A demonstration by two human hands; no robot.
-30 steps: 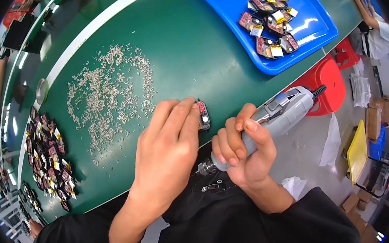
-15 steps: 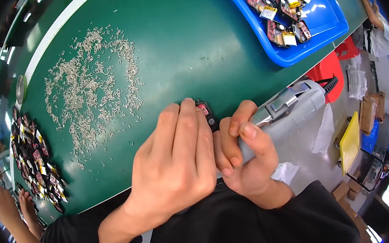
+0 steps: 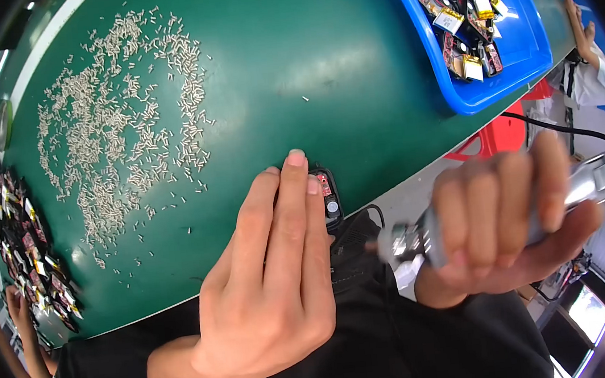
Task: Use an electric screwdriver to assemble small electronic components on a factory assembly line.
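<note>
Near the table's front edge, my left hand (image 3: 268, 287) holds a small black device casing (image 3: 334, 211). A red circuit board and a round silver part show inside it. The fingers lie over its left side and hide that part; the thumb is mostly hidden. Off to the right, past the table edge, my right hand (image 3: 502, 221) is wrapped round a grey electric screwdriver (image 3: 431, 238). Its metal nose points left toward the casing but stands apart from it, and motion blurs the tip. Many small silver screws (image 3: 93, 129) lie scattered over the green table (image 3: 268, 61).
A blue tray (image 3: 465, 100) at the far right holds several open casings with silver batteries. More casings (image 3: 28, 252) are heaped at the left, beside another person's hand (image 3: 19, 311). A red stool (image 3: 491, 138) and a black cable (image 3: 559, 128) are at the right.
My right hand has moved right, away from the casing, and now grips the screwdriver in a full fist. More of the casing shows. The view has shifted, with the left hand still at the casing.
</note>
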